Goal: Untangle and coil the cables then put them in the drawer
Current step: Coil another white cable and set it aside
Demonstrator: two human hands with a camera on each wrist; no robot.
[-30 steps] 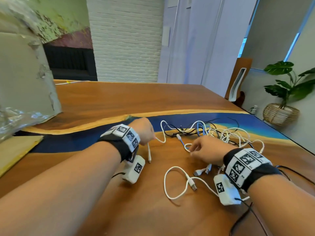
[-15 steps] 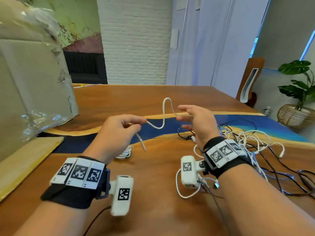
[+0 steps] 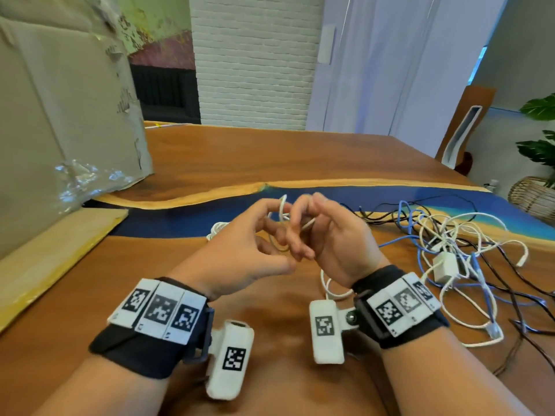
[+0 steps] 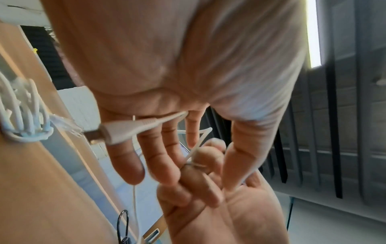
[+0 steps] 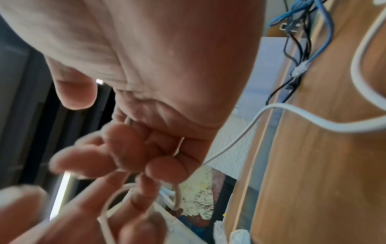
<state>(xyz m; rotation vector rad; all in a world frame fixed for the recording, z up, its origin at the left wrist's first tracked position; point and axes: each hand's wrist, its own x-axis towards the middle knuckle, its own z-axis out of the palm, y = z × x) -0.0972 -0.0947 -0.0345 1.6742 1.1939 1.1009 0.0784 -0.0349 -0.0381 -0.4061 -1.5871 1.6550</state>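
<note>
A thin white cable (image 3: 282, 207) is held up over the table between my two hands, which meet at the middle. My left hand (image 3: 271, 232) pinches it, and its white USB plug (image 4: 117, 132) sticks out across the fingers (image 4: 133, 158). My right hand (image 3: 300, 232) curls its fingers round the same cable (image 5: 177, 196), bending it into a small loop. A coiled white cable (image 3: 216, 229) lies on the table behind my left hand. The tangle of white, blue and black cables (image 3: 450, 235) lies to the right.
A big cardboard box (image 3: 66, 115) stands at the left on the wooden table (image 3: 255, 157), with a flat cardboard piece (image 3: 54, 250) in front of it. A small white adapter (image 3: 445, 267) sits in the tangle. A plant basket (image 3: 534, 196) stands beyond the right edge.
My hands were apart with the white cable stretched between them. They have come together, and the cable is now bent into a loop between the fingers.
</note>
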